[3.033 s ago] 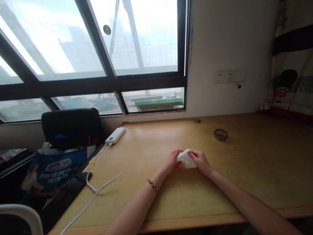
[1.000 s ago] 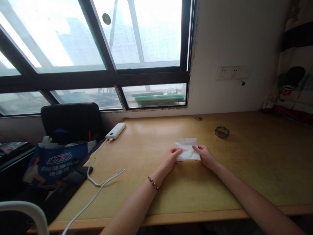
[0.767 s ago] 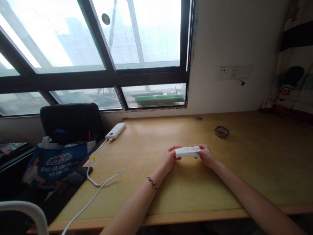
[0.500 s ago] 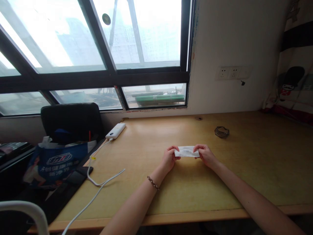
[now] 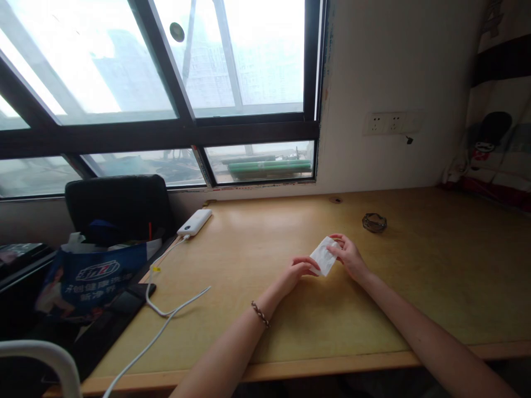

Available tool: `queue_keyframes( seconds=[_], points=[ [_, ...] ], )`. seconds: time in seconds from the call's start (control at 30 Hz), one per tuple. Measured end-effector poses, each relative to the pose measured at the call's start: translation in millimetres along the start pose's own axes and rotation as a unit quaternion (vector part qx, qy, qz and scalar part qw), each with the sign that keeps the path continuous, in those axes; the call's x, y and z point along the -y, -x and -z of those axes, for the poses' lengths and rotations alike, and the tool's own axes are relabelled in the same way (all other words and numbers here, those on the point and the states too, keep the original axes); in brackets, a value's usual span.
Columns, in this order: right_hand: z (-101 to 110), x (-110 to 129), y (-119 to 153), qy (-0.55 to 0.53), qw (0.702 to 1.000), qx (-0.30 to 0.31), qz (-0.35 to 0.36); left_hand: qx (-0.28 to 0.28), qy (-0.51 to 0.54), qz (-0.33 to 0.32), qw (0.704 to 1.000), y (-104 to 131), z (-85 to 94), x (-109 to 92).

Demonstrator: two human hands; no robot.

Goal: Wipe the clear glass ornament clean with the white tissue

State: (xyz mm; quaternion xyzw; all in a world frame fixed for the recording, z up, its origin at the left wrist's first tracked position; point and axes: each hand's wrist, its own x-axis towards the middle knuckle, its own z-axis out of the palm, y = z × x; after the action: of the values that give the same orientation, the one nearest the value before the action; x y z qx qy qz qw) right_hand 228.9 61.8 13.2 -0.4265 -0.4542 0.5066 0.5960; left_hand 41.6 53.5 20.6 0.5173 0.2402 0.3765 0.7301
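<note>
A thin white folded tissue [image 5: 323, 257] is held up over the desk, tilted with its upper end to the right. My left hand [image 5: 299, 268] pinches its lower left corner, and a braided bracelet circles that wrist. Thumb and fingers of my right hand [image 5: 347, 255] are closed on the upper right part, the thumb lying on its face. Behind my right hand, a dark ring-shaped bracelet [image 5: 374, 223] rests on the desk, apart from both hands.
The wooden desk [image 5: 249, 331] stands against the window and wall. On its left lie a white power bank [image 5: 194, 223] and a white cable [image 5: 166, 326]. A blue bag [image 5: 99, 276] sits by a black chair [image 5: 120, 207] to the left. Wall sockets [image 5: 385, 123] are at the back.
The tissue has turned from level and wide to tilted, showing a squarer face. My right hand has shifted up its right side; my left hand has moved right to its lower corner.
</note>
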Motion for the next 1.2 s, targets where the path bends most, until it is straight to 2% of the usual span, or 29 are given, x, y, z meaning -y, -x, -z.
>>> queue_keyframes(
  seconds=[0.13, 0.27, 0.37, 0.5, 0.6, 0.77, 0.87, 1.0, 1.1, 1.2],
  points=[
    [-2.6, -1.4, 1.5, 0.050, 0.997, 0.055, 0.017, 0.027, 0.022, 0.017, 0.999, 2.7, -6.8, 0.8],
    [-5.9, 1.7, 5.8, 0.112, 0.988, 0.097, 0.036, 0.038, -0.099, 0.038, 0.994, 1.8, -8.2, 3.1],
    [-6.2, 4.0, 6.7, 0.127, 0.988, 0.073, 0.051, 0.045, -0.203, 0.046, 0.977, 0.3, -6.8, 6.0],
    [-3.2, 3.4, 3.7, 0.105, 0.992, 0.012, 0.062, 0.044, -0.238, 0.044, 0.969, -2.6, -4.6, 12.0],
    [-0.1, 0.9, 0.4, 0.080, 0.995, -0.016, 0.063, 0.008, -0.242, 0.034, 0.970, -5.7, -2.6, 17.3],
    [3.4, 1.2, -2.1, 0.050, 0.998, -0.023, 0.018, -0.113, -0.223, -0.029, 0.968, -11.3, 3.2, 19.4],
    [0.4, 4.6, 1.5, -0.008, 0.996, 0.067, -0.052, -0.159, -0.208, -0.041, 0.964, -12.0, 5.8, 16.1],
    [-9.1, 6.5, 10.8, -0.076, 0.959, 0.234, -0.141, -0.147, -0.205, -0.059, 0.966, -11.1, 5.9, 16.4],
    [-15.2, 6.0, 16.2, -0.090, 0.944, 0.283, -0.144, -0.107, -0.223, -0.067, 0.967, -10.9, 4.5, 21.5],
    [-17.9, 7.5, 17.6, -0.098, 0.940, 0.299, -0.133, -0.069, -0.235, -0.069, 0.967, -10.9, 3.2, 26.0]
  ],
)
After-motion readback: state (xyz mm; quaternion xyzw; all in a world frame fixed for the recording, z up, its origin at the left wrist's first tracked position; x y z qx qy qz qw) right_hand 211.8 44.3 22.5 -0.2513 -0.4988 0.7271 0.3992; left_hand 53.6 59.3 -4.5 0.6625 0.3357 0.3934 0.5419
